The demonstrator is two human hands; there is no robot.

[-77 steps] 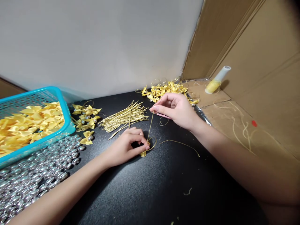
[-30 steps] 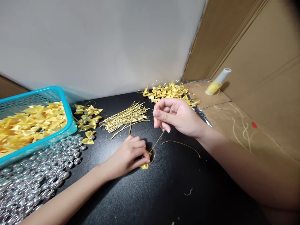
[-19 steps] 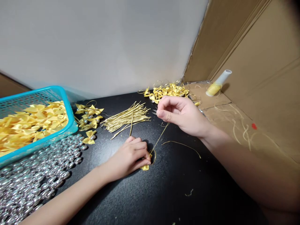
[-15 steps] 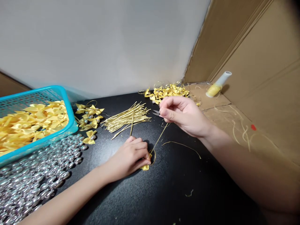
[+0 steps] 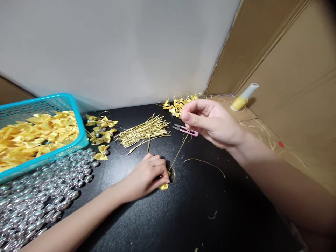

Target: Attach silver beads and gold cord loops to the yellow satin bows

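Since half a second ago, my right hand (image 5: 214, 122) has drifted toward 2 o'clock, baring pink thread snips (image 5: 193, 132). At the head view's 6 o'clock, my left hand (image 5: 147, 176) pinches a yellow ribbon bow (image 5: 163, 187); gold cord (image 5: 178, 153) runs straight from it toward 1 o'clock. Whether my right hand grips that cord, I cannot tell. A firm pinch should limit twisting.

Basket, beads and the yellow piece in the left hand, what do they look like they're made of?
The basket looks like smooth turquoise plastic, judging by its rounded rim and lattice walls. The beads are mirror-bright silver, metal or coated plastic; I can't tell. The yellow piece in the left hand seems satin ribbon, by its soft sheen, though mostly hidden.
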